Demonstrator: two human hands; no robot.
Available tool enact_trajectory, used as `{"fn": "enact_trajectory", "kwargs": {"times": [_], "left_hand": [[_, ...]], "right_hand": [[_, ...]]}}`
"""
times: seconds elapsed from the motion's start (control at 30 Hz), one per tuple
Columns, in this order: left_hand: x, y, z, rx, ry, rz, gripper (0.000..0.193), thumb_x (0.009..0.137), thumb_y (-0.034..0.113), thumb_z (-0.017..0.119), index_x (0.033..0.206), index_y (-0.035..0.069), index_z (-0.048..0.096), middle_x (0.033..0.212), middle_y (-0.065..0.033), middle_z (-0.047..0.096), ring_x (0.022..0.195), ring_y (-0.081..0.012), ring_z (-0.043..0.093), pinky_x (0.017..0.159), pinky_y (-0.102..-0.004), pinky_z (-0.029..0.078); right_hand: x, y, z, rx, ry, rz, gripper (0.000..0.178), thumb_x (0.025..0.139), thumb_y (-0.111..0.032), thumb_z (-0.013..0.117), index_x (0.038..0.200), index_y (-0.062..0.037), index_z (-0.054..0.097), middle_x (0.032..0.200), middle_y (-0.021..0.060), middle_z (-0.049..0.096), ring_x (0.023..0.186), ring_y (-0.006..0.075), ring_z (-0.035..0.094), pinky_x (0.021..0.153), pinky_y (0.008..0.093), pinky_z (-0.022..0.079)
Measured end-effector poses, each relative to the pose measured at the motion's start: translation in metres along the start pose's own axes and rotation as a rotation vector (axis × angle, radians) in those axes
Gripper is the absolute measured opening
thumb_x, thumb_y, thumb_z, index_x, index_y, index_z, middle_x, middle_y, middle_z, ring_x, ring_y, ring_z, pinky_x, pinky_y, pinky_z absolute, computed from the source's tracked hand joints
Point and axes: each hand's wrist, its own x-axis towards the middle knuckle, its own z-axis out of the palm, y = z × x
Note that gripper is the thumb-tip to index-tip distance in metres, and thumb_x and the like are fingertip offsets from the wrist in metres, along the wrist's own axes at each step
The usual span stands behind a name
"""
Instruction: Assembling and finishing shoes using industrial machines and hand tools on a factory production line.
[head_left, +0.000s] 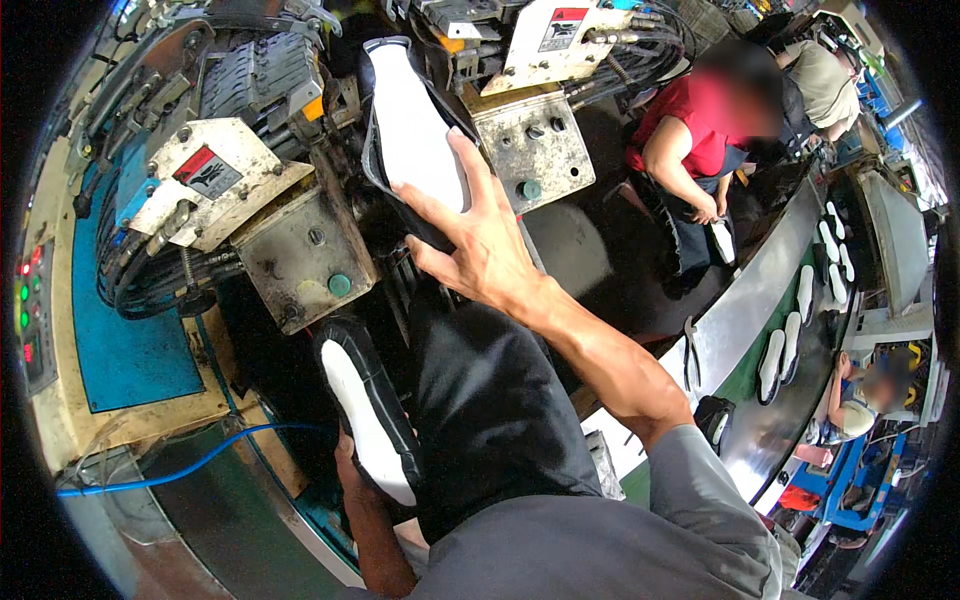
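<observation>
Fingers (478,178) of the right hand (492,250) lie spread on a white-soled shoe (400,110), upper centre; the left hand (351,468), lower left of centre, clasps a second shoe (365,415), partly hidden.

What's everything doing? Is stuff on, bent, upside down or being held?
Right hand: open, fingers spread on the upper shoe
Upper shoe: white bottom showing
Left hand: mostly hidden beside the lower shoe; grip unclear
Lower shoe: white bottom showing
Panel lights: glowing, red and green
Blue hose: bent in a curve
Row of shoes: lying white bottoms up
Co-worker's shoe: held, white bottom showing
</observation>
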Motion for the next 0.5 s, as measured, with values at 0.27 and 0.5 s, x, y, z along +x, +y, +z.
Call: {"fn": "enact_trajectory", "kwargs": {"times": [0.27,0.5], "left_hand": [[-0.003,-0.035,-0.021,0.067,0.031,-0.019,0.098,0.097,0.071,0.053,0.16,-0.003,0.044,0.143,-0.0307,0.066,0.116,-0.0464,0.072,0.099,-0.0559,0.061],[-0.011,-0.044,-0.01,-0.031,-0.123,-0.156,0.089,0.097,0.05,0.059,0.172,0.011,0.03,0.153,-0.0193,0.057,0.131,-0.0362,0.065,0.108,-0.0503,0.057]], "right_hand": [[0.007,0.0,0.005,-0.011,-0.077,0.01,0.07,0.083,-0.027,0.086,0.15,-0.0276,0.065,0.17,0.0358,0.021,0.134,0.061,0.05,0.114,0.0615,0.05],[0.014,-0.004,-0.012,-0.355,-0.083,-0.281,0.071,0.086,-0.036,0.086,0.151,-0.0206,0.062,0.168,0.0246,0.037,0.153,0.0525,0.036,0.123,0.0616,0.04]]}}
